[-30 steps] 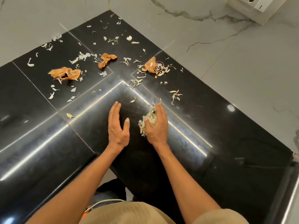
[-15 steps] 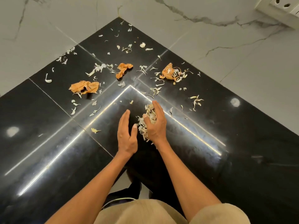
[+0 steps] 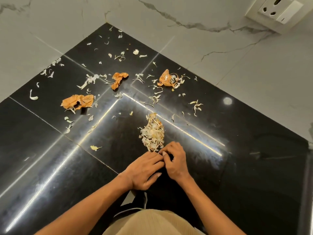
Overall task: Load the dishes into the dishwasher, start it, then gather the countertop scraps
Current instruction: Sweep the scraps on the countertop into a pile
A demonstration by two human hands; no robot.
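Bare-skinned and close together, the person's left hand (image 3: pixel 144 172) and right hand (image 3: pixel 176 160) meet at the near end of a heaped pile of pale, papery peel shavings (image 3: pixel 153 133), fingertips touching one another and pinched around the pile's last shreds rather than spread flat; whether either hand has truly closed on a scrap cannot be told from this angle. The grouping suggests a sweeping stage of the job, the loose peel drawn into one long mound near the counter's front edge so it can be lifted in one go. Beyond the mound, much of the litter lies uncollected on the glossy black stone countertop (image 3: pixel 50 167): a crumpled orange-brown onion skin (image 3: pixel 77 101) to the left, a smaller twisted orange skin (image 3: pixel 118 79) toward the corner and a third orange skin tangled with white slivers (image 3: pixel 167 80) to the right, with thin white flecks (image 3: pixel 195 105) strewn between them and up to the back walls. White marble-veined wall tiles (image 3: pixel 186 39) close the corner, carrying a white plastic power socket (image 3: pixel 274 12) at upper right. No dishwasher is in view, and by this evidence the scrap-gathering is only partly done.
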